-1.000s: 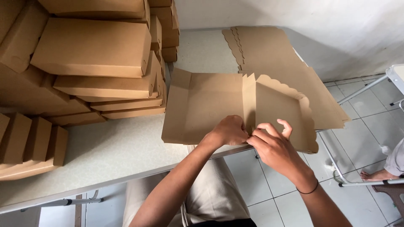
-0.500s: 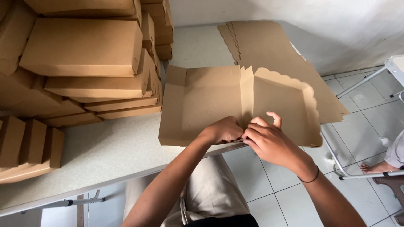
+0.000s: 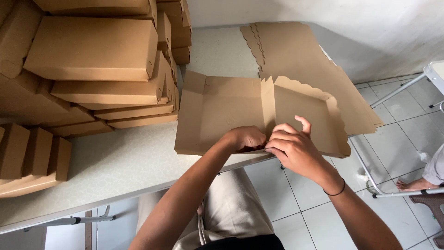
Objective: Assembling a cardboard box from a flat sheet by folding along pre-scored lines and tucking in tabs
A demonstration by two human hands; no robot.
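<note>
Pinching at the near edge of the half-folded box blank [image 3: 240,109], both hands meet approx where the centre fold reaches that edge; left hand [image 3: 245,138] is curled w/ fingers together, clamped on the cardboard edge as far as can be seen; right hand [image 3: 293,148] has thumb and fingers pressed on the same spot, index finger lifted free, so its grip is also closed on the card; blank lies on the pale surface [image 3: 115,157], its near edge overhanging the front rim, right half raised w/ scalloped walls, left half flat; judged as thin kraft cardboard: light, fairly stiff across panels but bends readily at scored folds, dry and not slippery, prone to creasing or tearing at tabs if forced; best held at fold lines and panel edges, not by the scalloped rim; stack of flat blanks [image 3: 314,69] lies just behind, partly under it; pile of finished boxes [image 3: 92,60] at left, cut off by the frame edge; hidden: the exact tab or slot under the fingers, left fingertips, and underside of blank; someone else's bare foot [image 3: 411,184] at far right, mostly cut off.
</note>
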